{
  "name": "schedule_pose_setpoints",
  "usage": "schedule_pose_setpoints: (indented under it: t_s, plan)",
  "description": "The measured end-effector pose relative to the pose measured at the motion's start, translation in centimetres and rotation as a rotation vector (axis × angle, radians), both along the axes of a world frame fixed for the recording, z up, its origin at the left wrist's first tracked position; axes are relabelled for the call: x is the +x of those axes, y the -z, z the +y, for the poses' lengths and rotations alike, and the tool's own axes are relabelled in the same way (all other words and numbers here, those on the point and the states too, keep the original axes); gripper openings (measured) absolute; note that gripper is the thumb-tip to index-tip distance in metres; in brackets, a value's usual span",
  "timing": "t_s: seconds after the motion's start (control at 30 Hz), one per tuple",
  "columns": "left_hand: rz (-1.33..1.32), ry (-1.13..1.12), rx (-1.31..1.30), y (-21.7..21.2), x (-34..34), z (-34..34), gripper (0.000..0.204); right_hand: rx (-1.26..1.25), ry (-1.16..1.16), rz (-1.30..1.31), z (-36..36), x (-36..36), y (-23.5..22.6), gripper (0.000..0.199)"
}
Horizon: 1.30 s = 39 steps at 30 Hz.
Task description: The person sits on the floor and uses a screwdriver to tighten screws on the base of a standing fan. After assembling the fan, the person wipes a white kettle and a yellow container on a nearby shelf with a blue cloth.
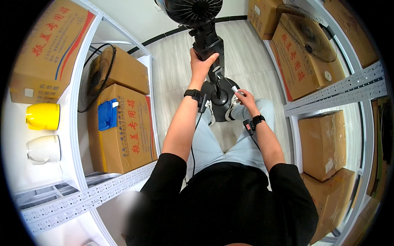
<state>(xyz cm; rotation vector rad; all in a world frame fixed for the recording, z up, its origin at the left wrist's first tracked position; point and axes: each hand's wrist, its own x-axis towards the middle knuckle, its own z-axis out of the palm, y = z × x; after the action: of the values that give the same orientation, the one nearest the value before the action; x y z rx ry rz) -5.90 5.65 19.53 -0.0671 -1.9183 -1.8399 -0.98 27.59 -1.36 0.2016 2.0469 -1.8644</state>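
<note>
The left hand (200,65) is clamped around the black neck (208,45) of a standing fan, just under the motor head (193,10). The right hand (244,98) is lower, fingers closed on a small white-tipped tool (235,89) held near the pole (217,88); what the tip touches I cannot tell. The hands are apart, one above the other along the fan.

The fan stands on the floor (172,69) straight ahead of the person, its round base (221,102) between their feet, the neck at arm's reach.

To do this well, I judge the upper grip should keep the top-heavy head from swaying while the lower hand works at the pole, with the base held flat on the floor.

Shelves (82,197) with cardboard boxes (123,131) flank both sides; a loose fan grille (95,76) leans on the left.
</note>
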Motion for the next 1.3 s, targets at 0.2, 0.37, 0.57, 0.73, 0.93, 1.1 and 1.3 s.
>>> schedule_pose_setpoints:
  t_s: [0.2,0.37,0.57,0.73,0.93,1.1,1.3]
  plan:
    - [0.019,0.007,0.009,0.4,0.0,-0.7,0.058,-0.064,-0.016,-0.089,-0.4,-0.2,-0.8,0.042]
    - [0.003,0.006,-0.002,0.0,0.0,-0.3,0.057,0.026,-0.008,-0.084,0.0,0.3,-0.5,0.043]
    - [0.052,0.001,-0.01,0.7,-0.4,-0.7,0.058,-0.186,0.073,-0.253,-0.2,2.9,-2.5,0.039]
    - [0.071,0.005,-0.037,0.5,-0.5,-0.7,0.059,-0.351,0.131,-0.242,-0.3,4.7,-5.1,0.031]
    - [0.014,-0.014,-0.054,-0.7,0.2,0.0,0.058,-0.44,0.161,-0.249,0.5,6.2,-8.0,0.023]
    - [-0.032,-0.066,-0.047,-1.0,0.1,0.0,0.061,-0.541,0.149,-0.178,1.6,7.0,-9.5,0.025]
    - [-0.111,0.001,-0.034,0.5,0.0,-1.6,0.065,-0.569,0.157,-0.137,2.3,8.3,-11.7,0.023]
